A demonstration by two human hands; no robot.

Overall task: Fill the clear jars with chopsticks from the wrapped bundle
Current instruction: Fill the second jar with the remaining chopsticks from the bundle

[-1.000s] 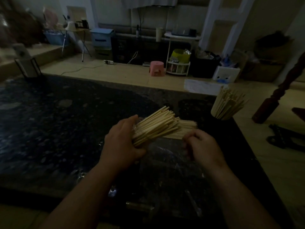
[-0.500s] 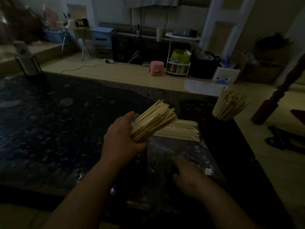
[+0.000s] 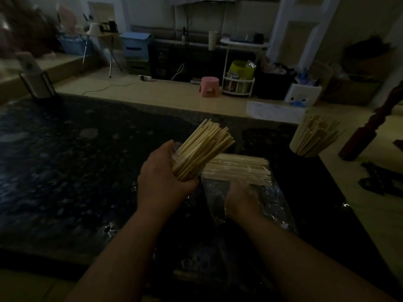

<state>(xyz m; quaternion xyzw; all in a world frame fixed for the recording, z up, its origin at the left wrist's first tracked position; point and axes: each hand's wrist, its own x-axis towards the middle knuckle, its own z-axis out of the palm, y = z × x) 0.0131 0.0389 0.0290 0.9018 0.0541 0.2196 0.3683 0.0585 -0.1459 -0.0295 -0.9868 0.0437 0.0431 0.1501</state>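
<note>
My left hand (image 3: 162,182) grips a clear jar (image 3: 181,158) tilted to the upper right, packed with pale chopsticks (image 3: 205,144) that stick out of its mouth. Just right of it the wrapped bundle (image 3: 237,166) of chopsticks lies flat on the dark table (image 3: 65,171), in crinkled clear plastic (image 3: 274,205). My right hand (image 3: 242,197) is at the bundle's near end, blurred, its fingers on the sticks and wrapper; its grip is unclear. A second jar full of chopsticks (image 3: 311,138) stands at the table's far right corner.
The table's far edge runs just behind the jars. A dark turned wooden post (image 3: 366,131) leans right of the full jar. On the floor beyond are a pink stool (image 3: 209,86), a white rack and boxes. A dark stand (image 3: 37,83) is at the far left corner.
My right hand dropped to the plastic near me, then came back up to the bundle's near end. The left hand raised and tilted its jar of chopsticks more steeply.
</note>
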